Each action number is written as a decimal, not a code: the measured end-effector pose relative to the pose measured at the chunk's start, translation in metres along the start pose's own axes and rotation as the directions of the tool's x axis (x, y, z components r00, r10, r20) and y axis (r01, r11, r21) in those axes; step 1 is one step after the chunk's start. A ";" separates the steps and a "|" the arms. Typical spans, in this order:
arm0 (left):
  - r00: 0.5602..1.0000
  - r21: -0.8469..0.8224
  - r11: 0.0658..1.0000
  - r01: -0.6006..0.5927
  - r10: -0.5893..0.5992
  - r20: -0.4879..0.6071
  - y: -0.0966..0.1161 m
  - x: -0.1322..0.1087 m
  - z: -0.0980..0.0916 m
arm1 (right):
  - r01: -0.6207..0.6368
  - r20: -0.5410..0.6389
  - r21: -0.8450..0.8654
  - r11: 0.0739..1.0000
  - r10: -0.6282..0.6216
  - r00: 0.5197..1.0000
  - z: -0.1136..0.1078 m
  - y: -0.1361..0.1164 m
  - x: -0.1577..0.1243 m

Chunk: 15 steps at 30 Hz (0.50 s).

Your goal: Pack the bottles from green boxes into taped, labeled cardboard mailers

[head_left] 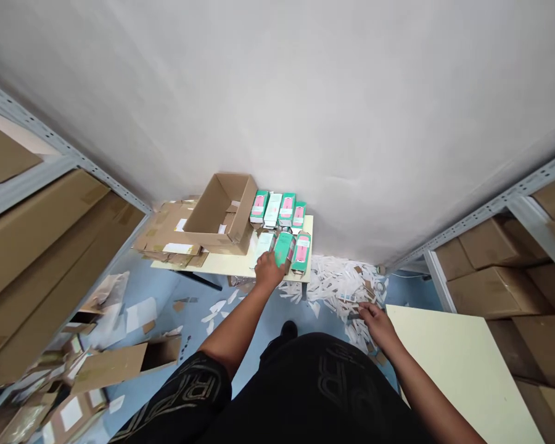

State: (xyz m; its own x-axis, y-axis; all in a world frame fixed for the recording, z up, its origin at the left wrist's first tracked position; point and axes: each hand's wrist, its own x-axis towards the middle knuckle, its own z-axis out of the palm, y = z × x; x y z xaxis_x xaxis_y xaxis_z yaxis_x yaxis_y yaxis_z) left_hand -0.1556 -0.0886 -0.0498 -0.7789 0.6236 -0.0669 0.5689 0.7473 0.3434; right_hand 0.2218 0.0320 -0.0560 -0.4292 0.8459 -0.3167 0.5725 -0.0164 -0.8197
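Note:
My left hand (pixel 269 270) is at the near end of a green box (pixel 284 248) on the narrow table (pixel 231 265), its fingers closed about that end. Just left of it lies a pale white-topped box (pixel 263 245), close to my fingers. To the right is a green box with a pink panel (pixel 301 251). Behind them, against the wall, several similar green and white boxes (pixel 287 208) stand in a row. Over the littered floor, my right hand (pixel 374 322) has its fingers pinched together; a small dark thin shape shows at the fingertips, too small to name.
An open cardboard carton (pixel 203 237) stands on the table beside flattened cardboard (pixel 155 231). White paper scraps (pixel 335 280) cover the floor to the right. A cream tabletop (pixel 462 364) is at my right. Shelves with brown cartons (pixel 499 293) line both sides; an opened carton (pixel 115 367) lies at left.

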 end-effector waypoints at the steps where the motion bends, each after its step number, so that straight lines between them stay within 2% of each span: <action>1: 1.000 0.018 0.999 0.026 -0.026 -0.009 -0.017 0.015 0.002 | 0.001 0.002 -0.007 1.000 -0.001 1.000 0.012 -0.007 0.005; 3: 0.999 0.045 0.998 0.040 -0.042 0.027 -0.050 0.040 0.007 | -0.007 0.007 -0.025 1.000 0.007 1.000 0.034 -0.019 0.015; 5: 0.990 0.047 0.999 0.029 -0.035 0.140 -0.078 0.059 0.015 | -0.030 0.027 -0.046 0.998 0.031 0.999 0.050 -0.027 0.022; 7: 0.972 0.019 1.000 0.025 -0.029 0.232 -0.097 0.070 0.025 | -0.055 0.058 -0.066 0.996 0.059 0.997 0.061 -0.032 0.029; 11: 0.975 -0.057 0.997 0.060 -0.046 0.219 -0.104 0.081 0.042 | -0.070 0.094 -0.096 0.993 0.079 0.992 0.073 -0.040 0.041; 15: 0.962 -0.135 0.979 0.154 -0.118 0.246 -0.100 0.092 0.037 | -0.079 0.124 -0.123 0.989 0.094 0.988 0.083 -0.048 0.052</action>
State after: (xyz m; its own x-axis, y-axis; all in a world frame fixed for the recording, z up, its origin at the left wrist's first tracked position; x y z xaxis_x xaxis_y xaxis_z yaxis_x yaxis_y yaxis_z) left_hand -0.2746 -0.0972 -0.1251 -0.7512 0.5683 -0.3357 0.4008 0.7968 0.4521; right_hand 0.1139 0.0328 -0.0723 -0.4567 0.7677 -0.4495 0.6865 -0.0173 -0.7269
